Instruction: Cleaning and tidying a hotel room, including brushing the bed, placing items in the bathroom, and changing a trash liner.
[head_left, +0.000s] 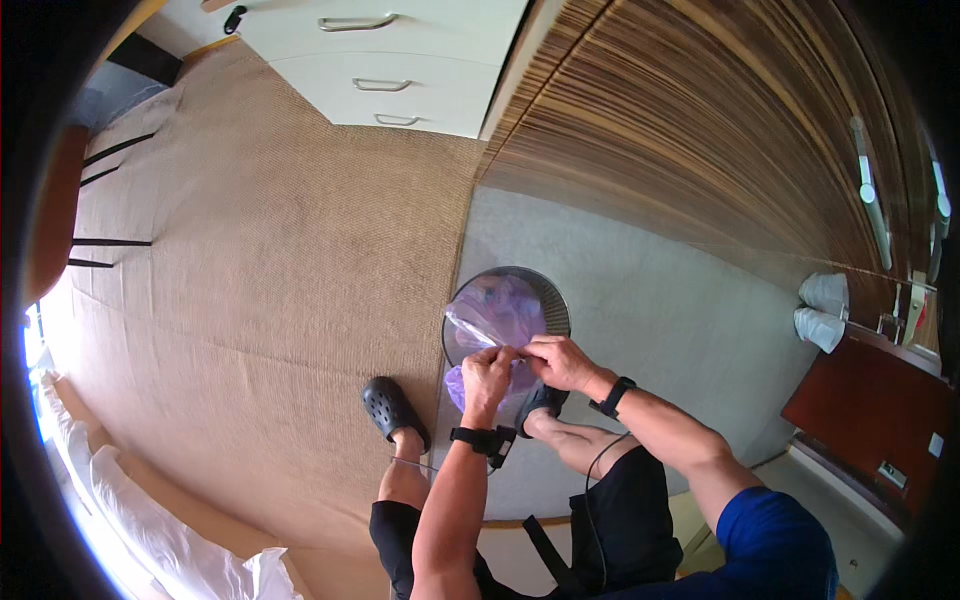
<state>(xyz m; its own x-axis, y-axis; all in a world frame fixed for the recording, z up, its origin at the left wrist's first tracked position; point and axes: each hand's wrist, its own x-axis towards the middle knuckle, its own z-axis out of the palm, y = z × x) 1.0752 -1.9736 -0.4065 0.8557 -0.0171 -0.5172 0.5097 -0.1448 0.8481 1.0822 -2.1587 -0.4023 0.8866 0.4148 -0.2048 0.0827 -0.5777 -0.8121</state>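
Note:
A thin purple plastic bag (506, 307) lies gathered over a round dark waste bin (556, 300) that stands on the floor before me. My left hand (487, 375) pinches the bag's gathered plastic above the bin's near edge. Close against it, on the right, my right hand (559, 361) grips the same gathered part between its fingertips. A loose part of the bag hangs below and to the left of my left hand. What lies in the bag cannot be made out clearly.
My feet in dark clogs (388, 405) flank the bin's near side. A white drawer unit (390, 60) and a wood-grain cabinet (660, 135) stand beyond. White bags (819, 328) sit by the cabinet at right; chair legs (112, 242) show at left.

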